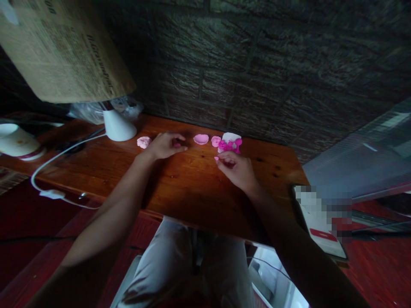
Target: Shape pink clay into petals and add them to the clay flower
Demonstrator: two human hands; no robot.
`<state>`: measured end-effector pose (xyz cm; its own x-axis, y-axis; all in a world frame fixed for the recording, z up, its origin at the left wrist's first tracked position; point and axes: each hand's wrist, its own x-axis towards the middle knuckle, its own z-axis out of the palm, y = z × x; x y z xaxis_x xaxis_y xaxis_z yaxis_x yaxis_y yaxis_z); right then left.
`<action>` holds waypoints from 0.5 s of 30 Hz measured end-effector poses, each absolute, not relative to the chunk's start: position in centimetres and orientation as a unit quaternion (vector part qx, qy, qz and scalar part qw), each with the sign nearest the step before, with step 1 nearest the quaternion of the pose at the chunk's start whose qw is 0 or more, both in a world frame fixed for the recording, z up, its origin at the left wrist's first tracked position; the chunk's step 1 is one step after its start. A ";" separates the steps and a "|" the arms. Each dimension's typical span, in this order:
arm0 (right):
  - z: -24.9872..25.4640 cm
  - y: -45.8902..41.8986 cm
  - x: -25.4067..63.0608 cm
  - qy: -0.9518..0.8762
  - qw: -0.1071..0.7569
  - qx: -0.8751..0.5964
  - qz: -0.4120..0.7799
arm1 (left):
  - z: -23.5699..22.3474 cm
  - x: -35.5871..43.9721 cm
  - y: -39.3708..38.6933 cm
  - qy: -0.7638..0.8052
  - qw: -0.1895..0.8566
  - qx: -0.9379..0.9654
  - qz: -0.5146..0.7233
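Note:
My right hand (236,169) pinches a small pink piece of clay-like material (216,158) between thumb and forefinger, just above the wooden table. My left hand (167,145) rests over the table with curved fingers, thumb and forefinger apart. A pink bit (177,145) shows in the gap behind them; whether it is touched is unclear. Left of that hand lies a pale pink lump (144,142). Between the hands stands a shallow pink bowl-shaped piece (201,139). Beside it sit a round pink piece (216,141) and bright magenta shapes (237,144) against a white piece (231,137).
A lamp with a printed paper shade (80,64) and white base (118,126) stands at the left, its cord looping over the table edge. Further left is a white cup (19,141). A dark brick wall (224,64) backs the table; a flat white-faced item (316,218) lies right.

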<state>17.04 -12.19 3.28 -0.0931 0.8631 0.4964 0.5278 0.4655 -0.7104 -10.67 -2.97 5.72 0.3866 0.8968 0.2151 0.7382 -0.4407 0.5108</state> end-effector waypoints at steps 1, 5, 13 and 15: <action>3.3 -12.1 17.1 -0.726 0.459 -0.480 0.175 | 5.7 -10.9 -2.8 0.510 0.174 0.816 0.210; 3.0 -11.9 17.3 -0.766 0.398 -0.479 0.160 | 5.5 -11.0 -2.6 0.539 0.161 0.806 0.184; 2.8 -11.6 17.9 -0.776 0.339 -0.479 0.231 | 4.5 -8.5 -3.3 0.412 0.330 0.757 0.385; 3.0 -11.6 18.2 -0.760 0.359 -0.481 0.250 | 4.3 -7.0 -4.0 0.329 0.413 0.746 0.407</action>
